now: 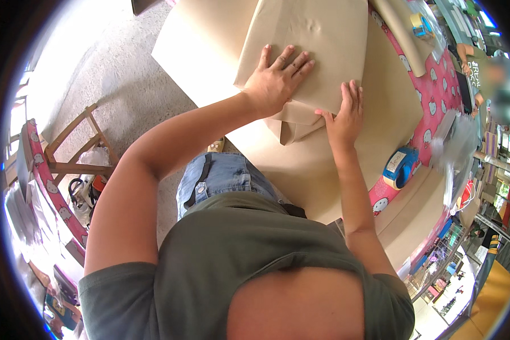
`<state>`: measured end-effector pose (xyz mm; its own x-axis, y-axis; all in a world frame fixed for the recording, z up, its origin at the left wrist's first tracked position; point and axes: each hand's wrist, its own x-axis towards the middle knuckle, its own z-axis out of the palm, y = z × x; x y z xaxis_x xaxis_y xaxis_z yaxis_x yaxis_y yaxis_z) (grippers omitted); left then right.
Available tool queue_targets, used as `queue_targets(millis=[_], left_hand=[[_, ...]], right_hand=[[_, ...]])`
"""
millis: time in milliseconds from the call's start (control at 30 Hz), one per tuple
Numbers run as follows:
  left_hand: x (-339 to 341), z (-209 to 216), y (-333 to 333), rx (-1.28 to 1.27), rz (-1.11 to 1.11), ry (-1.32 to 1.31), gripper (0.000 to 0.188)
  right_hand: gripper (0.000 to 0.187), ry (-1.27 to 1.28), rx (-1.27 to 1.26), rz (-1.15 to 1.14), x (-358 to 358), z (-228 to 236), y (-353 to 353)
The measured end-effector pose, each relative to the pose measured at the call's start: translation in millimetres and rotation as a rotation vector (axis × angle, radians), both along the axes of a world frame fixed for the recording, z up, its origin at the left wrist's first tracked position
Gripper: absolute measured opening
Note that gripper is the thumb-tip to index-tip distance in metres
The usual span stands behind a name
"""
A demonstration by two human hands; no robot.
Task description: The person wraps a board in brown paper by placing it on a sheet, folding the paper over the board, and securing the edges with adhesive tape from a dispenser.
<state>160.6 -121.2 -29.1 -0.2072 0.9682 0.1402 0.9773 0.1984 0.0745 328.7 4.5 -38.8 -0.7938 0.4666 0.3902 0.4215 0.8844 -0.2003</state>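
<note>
A box-shaped package wrapped in brown kraft paper lies in front of me on a wide sheet of the same paper. My left hand rests flat on the top of the package, fingers spread. At its right near corner my right hand presses along the edge, fingers stretched upward and thumb out to the left. Between the hands, the near end shows a folded paper flap with a loose pointed tip hanging down. What is inside the wrapping is hidden.
On the pink patterned table cover to the right sits a blue tape dispenser. A paper roll and another tape dispenser lie farther off. A wooden chair stands at left. Another person is at the far right.
</note>
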Motion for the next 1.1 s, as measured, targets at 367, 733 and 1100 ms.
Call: queue_targets(millis=[367, 733, 1100], left_hand=[[-1, -6, -4, 0.041, 0.022, -0.036, 0.089], [-1, -9, -4, 0.103, 0.032, -0.026, 0.091], [-38, -8, -10, 0.37, -0.3, -0.464, 0.066]], right_hand=[[0.077, 0.049, -0.374, -0.462, 14, -19, -6], [0.035, 0.017, -0.004, 0.052, 26, -23, -89], [0.01, 0.187, 0.04, 0.315, -27, 15, -41]])
